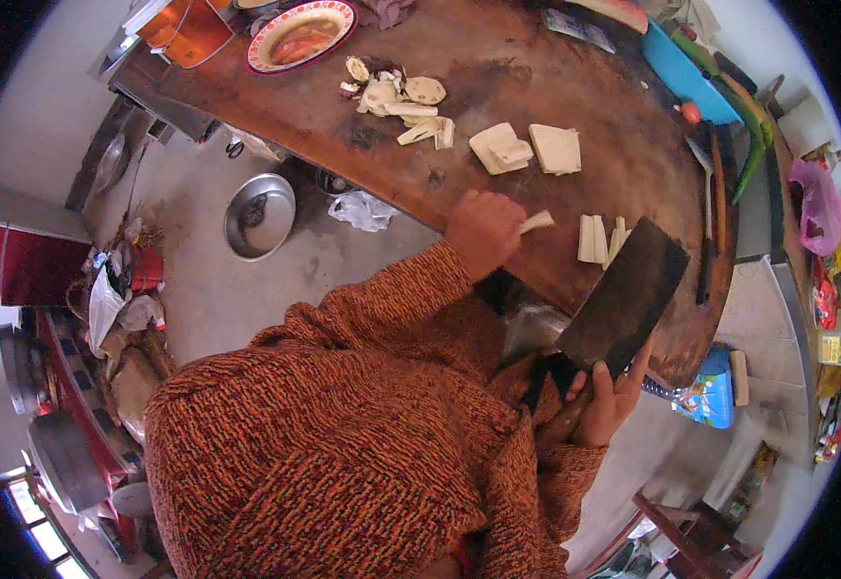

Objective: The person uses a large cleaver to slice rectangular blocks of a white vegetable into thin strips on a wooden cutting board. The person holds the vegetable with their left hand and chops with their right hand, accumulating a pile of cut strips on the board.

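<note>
My left hand (483, 232) is closed in a fist at the table's near edge, with a pale vegetable strip (537, 222) poking out from its right side. My right hand (613, 400) grips a broad dark cleaver (625, 294), its blade tilted over the table edge. Part of the grip is hidden behind the blade. Close to the blade, cut pale sticks (592, 238) lie on the wood, some partly covered by it. Farther back are flat pale slices, one stack (501, 149) and one squarish slab (556, 150). A heap of slices and peelings (396, 98) lies to their left.
The brown wooden table (498, 58) holds a red-rimmed bowl (302, 37) of liquid, an orange bucket (184, 31) and a blue basin (676, 68). Long-handled utensils (705, 212) lie along the right edge. A metal basin (259, 217) sits on the floor at left.
</note>
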{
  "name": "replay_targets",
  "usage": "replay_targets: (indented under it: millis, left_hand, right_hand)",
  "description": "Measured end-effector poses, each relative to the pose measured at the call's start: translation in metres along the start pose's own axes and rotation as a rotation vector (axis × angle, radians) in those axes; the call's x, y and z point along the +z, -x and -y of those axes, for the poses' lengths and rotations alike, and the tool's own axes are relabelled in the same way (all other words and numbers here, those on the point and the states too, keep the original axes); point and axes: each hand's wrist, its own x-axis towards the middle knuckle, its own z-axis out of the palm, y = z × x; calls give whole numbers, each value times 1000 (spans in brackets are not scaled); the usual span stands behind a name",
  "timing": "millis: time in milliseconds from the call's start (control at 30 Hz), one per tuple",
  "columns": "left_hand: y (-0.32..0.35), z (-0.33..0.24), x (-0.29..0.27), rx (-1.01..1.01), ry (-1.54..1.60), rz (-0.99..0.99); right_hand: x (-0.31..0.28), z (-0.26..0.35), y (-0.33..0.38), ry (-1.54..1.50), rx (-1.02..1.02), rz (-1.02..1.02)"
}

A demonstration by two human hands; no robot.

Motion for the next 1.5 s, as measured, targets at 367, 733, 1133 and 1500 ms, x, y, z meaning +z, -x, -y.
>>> replay_targets:
  millis: [367,733,1133,1500]
  left_hand:
    - [-15,-12,-15,-130,64,-45]
    - [-6,32,-13,-1,-160,80]
    - [-47,82,-59,-222,-262,-64]
    - [-61,52,-7,-124,-244,104]
  right_hand:
    - [12,7,1,-68,48,-21]
    - [15,9,1,-67,40,-60]
    - [22,20,4,-123,58,-105]
    - [22,18,8,-139,40,-102]
